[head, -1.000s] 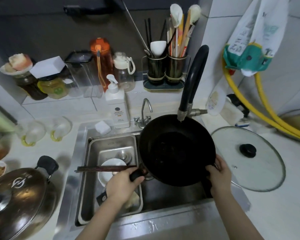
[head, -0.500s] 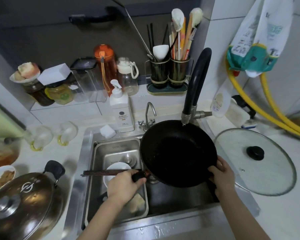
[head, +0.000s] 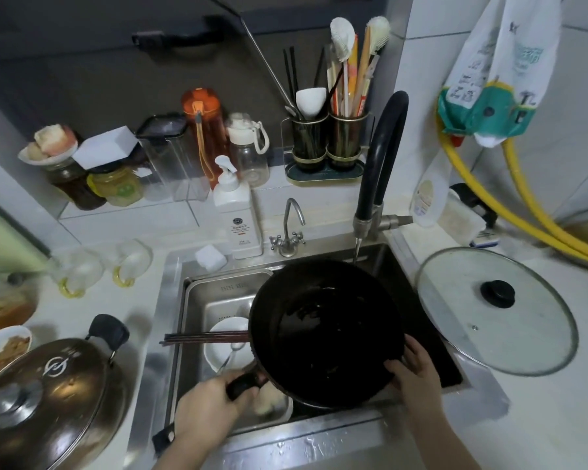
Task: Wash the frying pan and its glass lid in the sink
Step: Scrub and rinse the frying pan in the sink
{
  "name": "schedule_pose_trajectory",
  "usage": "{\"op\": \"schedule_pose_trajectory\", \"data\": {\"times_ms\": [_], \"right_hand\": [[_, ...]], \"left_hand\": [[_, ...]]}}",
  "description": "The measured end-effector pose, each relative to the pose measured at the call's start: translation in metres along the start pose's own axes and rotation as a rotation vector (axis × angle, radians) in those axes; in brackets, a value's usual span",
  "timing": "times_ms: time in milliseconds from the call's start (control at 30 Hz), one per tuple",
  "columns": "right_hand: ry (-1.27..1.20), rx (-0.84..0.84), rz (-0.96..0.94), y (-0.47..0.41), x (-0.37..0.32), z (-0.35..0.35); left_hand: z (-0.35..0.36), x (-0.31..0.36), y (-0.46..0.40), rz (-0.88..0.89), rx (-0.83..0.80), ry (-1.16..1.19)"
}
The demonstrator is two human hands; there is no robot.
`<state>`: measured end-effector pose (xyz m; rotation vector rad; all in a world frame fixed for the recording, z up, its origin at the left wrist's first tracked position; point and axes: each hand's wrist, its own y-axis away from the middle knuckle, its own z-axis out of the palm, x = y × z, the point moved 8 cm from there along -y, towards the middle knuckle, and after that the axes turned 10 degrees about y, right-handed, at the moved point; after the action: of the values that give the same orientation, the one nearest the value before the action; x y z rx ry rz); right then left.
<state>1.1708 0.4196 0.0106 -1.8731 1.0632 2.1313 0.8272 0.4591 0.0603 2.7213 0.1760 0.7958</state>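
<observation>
From the head view, the frying pan (head: 326, 334) is held level over the sink (head: 381, 432), left hand (head: 207, 412) wrapped round its handle and right hand (head: 413, 371) gripping the near rim, apparently so the faucet (head: 382, 157) stream lands inside. The glass lid (head: 496, 312) waits on the tabletop (head: 557, 418) right of the sink; a bowl (head: 230, 344) and chopsticks (head: 204, 337) crowd the basin beneath.

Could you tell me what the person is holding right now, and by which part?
The frying pan: left hand grips its handle, right hand holds its near rim.

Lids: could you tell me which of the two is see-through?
The glass lid with the black knob, lying flat on the counter right of the sink. The other, the metal lid at lower left, is opaque and bronze-coloured.
</observation>
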Motion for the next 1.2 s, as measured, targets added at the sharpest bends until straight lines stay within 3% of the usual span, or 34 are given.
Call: {"op": "schedule_pose_trajectory", "data": {"times_ms": [167, 400, 600, 800, 967, 1200], "right_hand": [[0.025, -0.015, -0.072, -0.035, -0.032, 0.007], [-0.014, 0.075, -0.088, -0.04, -0.052, -0.045], [0.062, 0.068, -0.064, -0.022, -0.001, -0.057], [0.045, -0.019, -0.04, -0.02, 0.0, -0.012], [0.094, -0.021, -0.109, -0.056, -0.033, -0.001], [0.07, 0.082, -0.079, -0.045, -0.045, -0.045]], "left_hand": [[-0.005, 0.029, -0.014, 0.032, 0.063, -0.006], [0.025, 0.075, -0.026, 0.114, -0.005, -0.001], [0.037, 0.04, 0.002, 0.06, -0.065, 0.043], [0.009, 0.011, 0.009, -0.006, 0.051, 0.054], [0.005, 0.037, -0.014, 0.028, 0.107, 0.042], [0.03, 0.07, -0.021, 0.141, 0.083, 0.003]]}}
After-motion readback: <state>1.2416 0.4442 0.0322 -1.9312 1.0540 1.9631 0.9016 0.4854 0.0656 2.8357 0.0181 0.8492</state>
